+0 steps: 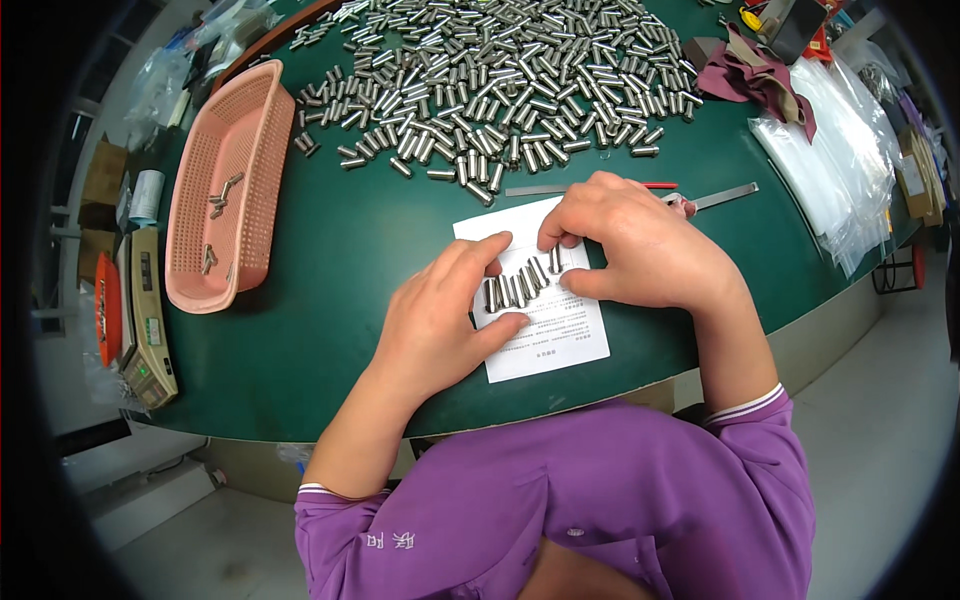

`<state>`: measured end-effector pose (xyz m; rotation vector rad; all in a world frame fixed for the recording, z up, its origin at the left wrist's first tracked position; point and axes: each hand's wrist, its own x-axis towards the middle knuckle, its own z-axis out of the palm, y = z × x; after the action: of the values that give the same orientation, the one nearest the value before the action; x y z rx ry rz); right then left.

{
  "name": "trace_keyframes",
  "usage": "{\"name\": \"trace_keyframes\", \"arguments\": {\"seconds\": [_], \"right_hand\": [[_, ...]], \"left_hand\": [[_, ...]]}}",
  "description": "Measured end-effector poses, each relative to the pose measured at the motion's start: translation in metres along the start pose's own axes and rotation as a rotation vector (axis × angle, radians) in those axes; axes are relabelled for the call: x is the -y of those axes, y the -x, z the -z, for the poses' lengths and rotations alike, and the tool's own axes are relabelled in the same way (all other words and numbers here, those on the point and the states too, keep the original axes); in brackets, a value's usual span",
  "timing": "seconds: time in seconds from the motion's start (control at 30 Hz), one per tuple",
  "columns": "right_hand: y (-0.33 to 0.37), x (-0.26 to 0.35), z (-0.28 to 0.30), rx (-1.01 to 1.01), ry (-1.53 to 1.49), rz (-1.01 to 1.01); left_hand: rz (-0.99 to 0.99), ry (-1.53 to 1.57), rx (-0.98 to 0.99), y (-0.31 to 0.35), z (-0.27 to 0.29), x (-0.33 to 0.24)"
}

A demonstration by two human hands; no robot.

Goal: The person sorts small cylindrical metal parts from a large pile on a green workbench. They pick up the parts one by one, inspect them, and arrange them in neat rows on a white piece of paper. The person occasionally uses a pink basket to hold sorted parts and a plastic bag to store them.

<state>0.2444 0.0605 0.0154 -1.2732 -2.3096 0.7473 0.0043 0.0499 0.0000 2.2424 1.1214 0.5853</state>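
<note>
A short row of shiny headed metal pins [515, 287] lies side by side on a printed white sheet [545, 350]. My left hand [430, 310] curves round the row's left end, thumb and fingers apart, with nothing between the fingertips. At the row's right end, my right hand [640, 245] has thumb and forefinger on a single metal pin [556, 262], set slightly off from the others. The remaining fingers of that hand curl under and are partly hidden.
A large heap of similar pins [500, 90] covers the far table. At left stand a pink perforated basket [275, 150] holding several pins and a scale [150, 310]. Behind the right hand lie a steel ruler [535, 190] and calipers [728, 196]; plastic bags [825, 150] and a maroon cloth [750, 75] are at right.
</note>
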Motion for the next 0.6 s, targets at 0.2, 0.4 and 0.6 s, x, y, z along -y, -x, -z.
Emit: {"name": "trace_keyframes", "arguments": {"seconds": [0.2,0.4,0.6], "right_hand": [[-0.003,0.004,-0.008,0.025,0.032,0.013],[-0.003,-0.001,-0.008,-0.021,0.017,0.027],[-0.003,0.001,-0.007,0.017,-0.047,0.046]], "left_hand": [[-0.026,-0.019,-0.021,-0.001,-0.001,0.0],[-0.02,-0.034,0.039,0.0,0.006,-0.001],[0.032,-0.005,0.024,-0.001,0.009,-0.003]]}}
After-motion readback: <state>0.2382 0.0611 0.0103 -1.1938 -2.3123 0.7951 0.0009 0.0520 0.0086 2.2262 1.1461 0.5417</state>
